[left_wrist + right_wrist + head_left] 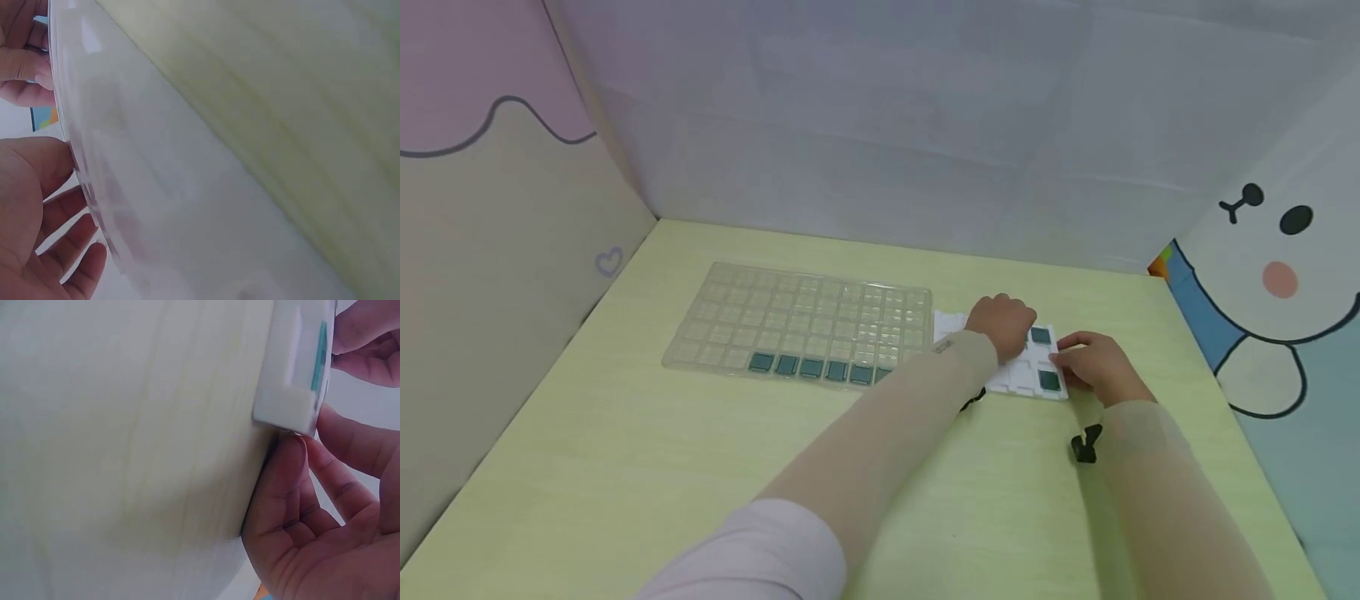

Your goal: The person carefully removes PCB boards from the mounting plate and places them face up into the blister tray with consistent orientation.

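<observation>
A white compartment tray (1022, 379) lies flat on the table, with square green chips (1049, 381) in its right-hand cells. My left hand (1002, 323) is over the tray, back of the hand up, hiding several cells. In the left wrist view that hand (37, 212) has its thumb and fingers bent down by the tray's edge; whether a chip is between the fingertips is hidden. My right hand (1097, 364) grips the tray's right edge. The right wrist view shows the right thumb (350, 440) against the tray's upper edge and a fingertip under its corner.
A large clear plastic tray (760, 312) of square pockets lies to the left, a row of green chips (811, 367) along its near side. My left forearm crosses its near right corner. White walls (880, 125) stand behind the table (700, 483) and at its sides.
</observation>
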A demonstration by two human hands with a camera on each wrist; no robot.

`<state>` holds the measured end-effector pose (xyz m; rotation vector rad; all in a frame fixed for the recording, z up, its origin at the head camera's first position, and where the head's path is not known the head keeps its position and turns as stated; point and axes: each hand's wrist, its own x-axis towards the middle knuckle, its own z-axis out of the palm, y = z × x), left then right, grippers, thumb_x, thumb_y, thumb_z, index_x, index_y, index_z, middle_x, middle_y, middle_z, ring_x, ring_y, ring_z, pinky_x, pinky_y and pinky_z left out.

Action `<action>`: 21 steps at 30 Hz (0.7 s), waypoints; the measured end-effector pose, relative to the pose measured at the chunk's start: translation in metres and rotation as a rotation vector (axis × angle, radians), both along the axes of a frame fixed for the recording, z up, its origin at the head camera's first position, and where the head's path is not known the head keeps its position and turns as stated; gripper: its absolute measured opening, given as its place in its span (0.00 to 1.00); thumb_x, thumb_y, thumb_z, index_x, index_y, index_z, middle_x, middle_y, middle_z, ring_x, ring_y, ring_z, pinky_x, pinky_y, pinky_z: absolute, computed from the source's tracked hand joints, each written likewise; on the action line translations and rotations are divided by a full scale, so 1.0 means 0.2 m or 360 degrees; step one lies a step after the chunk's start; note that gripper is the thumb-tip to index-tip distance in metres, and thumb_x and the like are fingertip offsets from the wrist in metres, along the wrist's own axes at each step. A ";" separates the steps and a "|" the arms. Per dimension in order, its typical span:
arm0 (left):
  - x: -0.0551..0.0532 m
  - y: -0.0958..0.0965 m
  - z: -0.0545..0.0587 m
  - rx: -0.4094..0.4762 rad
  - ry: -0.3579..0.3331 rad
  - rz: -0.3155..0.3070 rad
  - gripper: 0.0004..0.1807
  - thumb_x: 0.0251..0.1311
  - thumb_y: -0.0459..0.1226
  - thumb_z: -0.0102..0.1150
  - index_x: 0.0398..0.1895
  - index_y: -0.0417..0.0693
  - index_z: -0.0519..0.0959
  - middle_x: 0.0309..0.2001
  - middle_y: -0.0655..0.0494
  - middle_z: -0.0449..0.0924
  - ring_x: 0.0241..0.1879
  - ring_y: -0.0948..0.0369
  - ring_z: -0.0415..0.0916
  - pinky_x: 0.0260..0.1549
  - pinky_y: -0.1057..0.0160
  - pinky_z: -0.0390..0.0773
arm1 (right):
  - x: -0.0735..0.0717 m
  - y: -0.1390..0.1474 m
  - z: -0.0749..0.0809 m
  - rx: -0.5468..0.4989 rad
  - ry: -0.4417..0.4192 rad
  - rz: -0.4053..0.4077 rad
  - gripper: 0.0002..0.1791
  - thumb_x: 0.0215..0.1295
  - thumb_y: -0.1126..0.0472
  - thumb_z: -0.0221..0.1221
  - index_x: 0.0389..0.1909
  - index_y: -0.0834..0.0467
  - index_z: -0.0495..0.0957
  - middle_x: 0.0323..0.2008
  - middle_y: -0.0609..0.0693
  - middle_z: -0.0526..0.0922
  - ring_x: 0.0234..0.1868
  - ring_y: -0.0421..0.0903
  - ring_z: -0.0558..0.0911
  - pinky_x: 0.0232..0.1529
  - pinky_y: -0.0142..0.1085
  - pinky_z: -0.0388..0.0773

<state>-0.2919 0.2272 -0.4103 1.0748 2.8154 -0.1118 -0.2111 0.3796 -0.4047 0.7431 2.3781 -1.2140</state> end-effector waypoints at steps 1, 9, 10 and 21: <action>0.01 0.00 0.00 -0.0011 0.0010 0.0012 0.16 0.78 0.46 0.50 0.62 0.66 0.79 0.53 0.66 0.81 0.51 0.61 0.75 0.52 0.59 0.76 | 0.00 0.00 0.00 0.0000 0.0002 0.0011 0.27 0.76 0.55 0.59 0.70 0.61 0.68 0.57 0.61 0.74 0.46 0.53 0.76 0.45 0.39 0.74; 0.04 0.01 0.04 -0.0053 0.0016 0.0038 0.16 0.79 0.45 0.48 0.63 0.67 0.79 0.55 0.66 0.81 0.52 0.62 0.75 0.53 0.59 0.75 | 0.00 0.00 0.01 -0.0009 -0.0008 0.0019 0.28 0.76 0.54 0.59 0.70 0.61 0.68 0.58 0.62 0.74 0.47 0.54 0.76 0.46 0.40 0.74; 0.04 0.01 0.04 -0.0059 0.0018 0.0033 0.16 0.80 0.45 0.48 0.63 0.67 0.79 0.55 0.66 0.81 0.52 0.62 0.75 0.53 0.59 0.75 | 0.00 0.00 0.01 -0.0012 -0.0009 0.0020 0.28 0.76 0.55 0.59 0.70 0.61 0.68 0.58 0.62 0.73 0.47 0.54 0.76 0.46 0.39 0.74; 0.04 0.02 0.05 -0.0083 0.0076 0.0000 0.16 0.80 0.45 0.48 0.62 0.66 0.80 0.53 0.66 0.82 0.51 0.62 0.77 0.51 0.60 0.77 | 0.00 0.00 0.00 -0.0006 -0.0016 -0.0010 0.27 0.76 0.55 0.59 0.70 0.61 0.68 0.59 0.63 0.73 0.47 0.54 0.77 0.46 0.39 0.75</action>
